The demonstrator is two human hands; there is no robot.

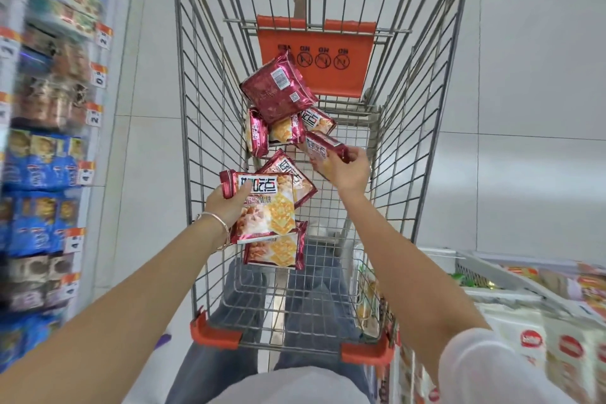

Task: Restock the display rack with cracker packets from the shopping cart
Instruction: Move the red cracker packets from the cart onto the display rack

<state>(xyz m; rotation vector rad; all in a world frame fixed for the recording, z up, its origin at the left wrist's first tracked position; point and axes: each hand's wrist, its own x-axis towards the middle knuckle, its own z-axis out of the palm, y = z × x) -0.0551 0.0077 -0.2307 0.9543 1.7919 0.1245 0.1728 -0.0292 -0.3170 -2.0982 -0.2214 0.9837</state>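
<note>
Pale floor tiles (524, 108) surround our wire cart (203, 108), where glossy red foil packets (275, 95) lie loose on its grid bottom. Our left hand (226, 203), arm stretched forward, grips a flat packet (267, 207) above them; our right hand (347, 170), reaching in, pinches a second packet (323, 149).

Inside the grey wire shopping cart (210, 128), the left hand (226, 203) grips one red foil cracker packet (262, 207); the right hand (347, 170) grips another red foil packet (319, 149).
</note>
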